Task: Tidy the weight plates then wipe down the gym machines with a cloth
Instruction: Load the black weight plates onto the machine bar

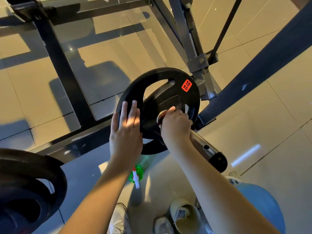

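1. The plate, marked 10 KG, sits centre frame, threaded on a chrome peg that runs down toward the lower right.
2. The left hand lies flat on the plate's left rim, fingers straight and together, thumb over the outer edge. The right hand is curled round the peg right at the hub.
3. Risk: the right fingers sit against the hub, so a sliding or tilting plate could pinch them.
4. Risk: the left hand only presses and has no real hold. Once off the peg, the plate's weight could tip it and drop it toward the shoes at the bottom edge.
5. Risk: a green item lies on the floor just below the plate, underfoot for a step back.
6. Room: the frame stands close behind the plate's upper right rim, and a blue beam closes the right side. Open floor lies to the left and upper left. A stack of plates fills the lower left corner.
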`<state>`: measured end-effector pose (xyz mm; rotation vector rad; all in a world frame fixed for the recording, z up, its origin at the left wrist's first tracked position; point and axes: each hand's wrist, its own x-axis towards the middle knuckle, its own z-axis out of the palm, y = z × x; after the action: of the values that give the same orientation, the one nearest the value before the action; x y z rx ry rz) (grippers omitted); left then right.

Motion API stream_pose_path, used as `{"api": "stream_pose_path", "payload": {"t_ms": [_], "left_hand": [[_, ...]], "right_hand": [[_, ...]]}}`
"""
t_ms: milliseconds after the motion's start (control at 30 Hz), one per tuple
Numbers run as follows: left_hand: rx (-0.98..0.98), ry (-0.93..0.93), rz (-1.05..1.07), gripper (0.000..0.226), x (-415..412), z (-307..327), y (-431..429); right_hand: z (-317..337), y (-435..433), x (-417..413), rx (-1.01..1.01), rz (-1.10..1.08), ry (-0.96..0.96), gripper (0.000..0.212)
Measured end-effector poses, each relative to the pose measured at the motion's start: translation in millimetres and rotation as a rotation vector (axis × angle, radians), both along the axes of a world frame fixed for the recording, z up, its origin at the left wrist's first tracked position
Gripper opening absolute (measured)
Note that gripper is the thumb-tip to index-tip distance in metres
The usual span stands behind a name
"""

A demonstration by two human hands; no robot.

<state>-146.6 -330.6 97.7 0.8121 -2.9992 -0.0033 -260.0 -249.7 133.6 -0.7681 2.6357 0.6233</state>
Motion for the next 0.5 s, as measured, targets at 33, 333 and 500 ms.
{"api": "stream_pose_path", "payload": {"t_ms": [33,333,500], "left_hand": [[-0.005,0.0,-0.009,0.074,1.0,0.2,-0.6],[-0.036,-0.008,-0.059,0.073,1.1,-4.6,4.7],[-0.065,-0.077,-0.079,0.07,3.0,-9.3,2.4]], "right_hand": [[1.1,-4.7,-7.6,-0.079,-0.035,-0.049,0.051],[11.9,20.2,6.3,0.017,0.067,0.0,0.071],[6.2,-4.3,-14.8,-0.142,-0.012,-0.142,0.051]]}}
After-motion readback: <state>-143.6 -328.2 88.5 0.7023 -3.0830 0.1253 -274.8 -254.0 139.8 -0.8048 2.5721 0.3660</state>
